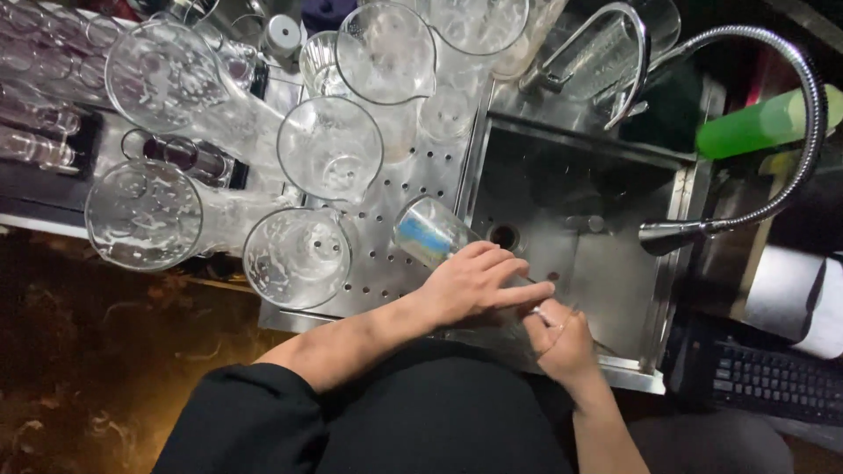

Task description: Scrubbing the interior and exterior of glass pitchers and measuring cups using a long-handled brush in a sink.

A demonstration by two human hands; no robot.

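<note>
My left hand (474, 283) grips a clear drinking glass (428, 231) tilted on its side over the edge of a steel sink (615, 281). A blue-tinted patch, perhaps a sponge, shows through the glass wall. My right hand (562, 338) sits just below and to the right, fingers curled near the glass's lower end; what it holds is hidden. Both hands meet at the sink's near left corner.
Several upturned glasses (297, 256) and tall clear jugs (145, 213) stand on the perforated steel drainer (399, 189) at left. A flexible spray hose (790, 105) arcs over the sink, nozzle (676, 235) at right. A green bottle (760, 125), paper roll (795, 298) and keyboard (764, 382) lie right.
</note>
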